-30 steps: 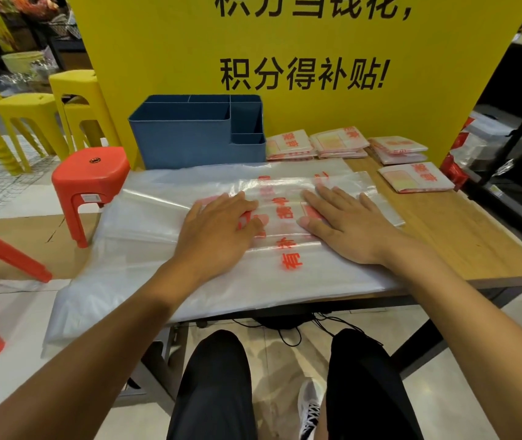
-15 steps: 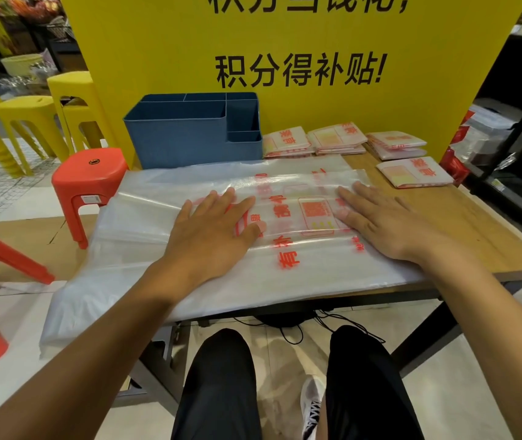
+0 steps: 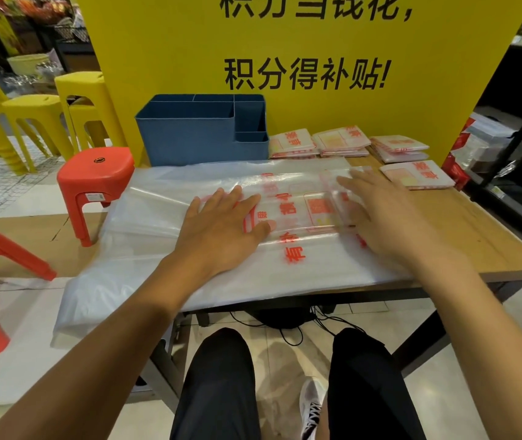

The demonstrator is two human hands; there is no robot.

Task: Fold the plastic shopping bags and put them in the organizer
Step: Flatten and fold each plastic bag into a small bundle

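A clear plastic shopping bag with red print [image 3: 288,249] is spread on the wooden surface [image 3: 488,242], in front of the blue compartmented plastic organizer [image 3: 202,138]. The left hand [image 3: 218,227] is pressed flat, fingers straight. The right hand [image 3: 380,217] has been swept rightward — nothing gripped — so the fold is judged smoothed, not yet finished.

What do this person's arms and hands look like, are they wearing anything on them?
Both arms are bare right up to the frame's edge: no sleeves in view. The left hand and right hand carry no gloves, rings, watch or wristband that can be seen. Nails look short and plain.
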